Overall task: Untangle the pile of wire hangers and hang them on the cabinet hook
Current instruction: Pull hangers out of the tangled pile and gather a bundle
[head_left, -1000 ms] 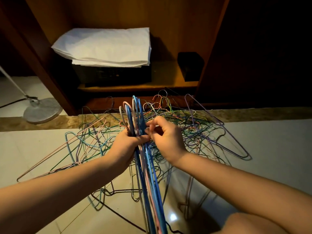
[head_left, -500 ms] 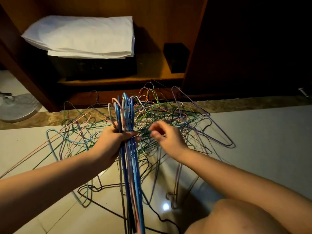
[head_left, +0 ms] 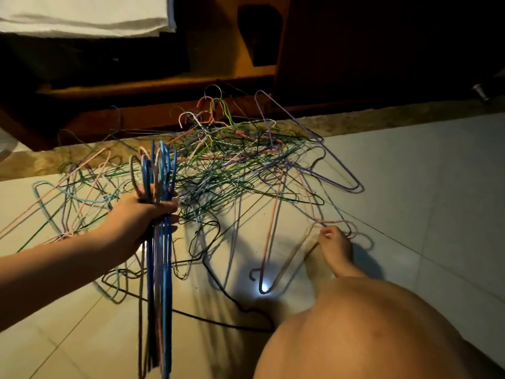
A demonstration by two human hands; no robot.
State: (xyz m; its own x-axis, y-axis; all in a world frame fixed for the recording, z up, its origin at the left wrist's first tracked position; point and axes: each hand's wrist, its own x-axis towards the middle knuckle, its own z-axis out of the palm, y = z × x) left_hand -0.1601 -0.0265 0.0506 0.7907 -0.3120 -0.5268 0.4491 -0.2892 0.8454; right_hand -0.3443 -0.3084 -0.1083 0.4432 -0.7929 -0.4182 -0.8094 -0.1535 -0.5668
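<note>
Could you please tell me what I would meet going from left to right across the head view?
light-blue hanger on the floor → left hand → bundle of hangers it grips → right hand, pinching a pink hanger → small metal knob

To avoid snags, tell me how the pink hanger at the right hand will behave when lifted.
Probably light and springy: the pink hanger is one thin wire. Likely to snag, since its upper part runs into the tangled pile. Held by the right hand near its hook, it may swing.
</note>
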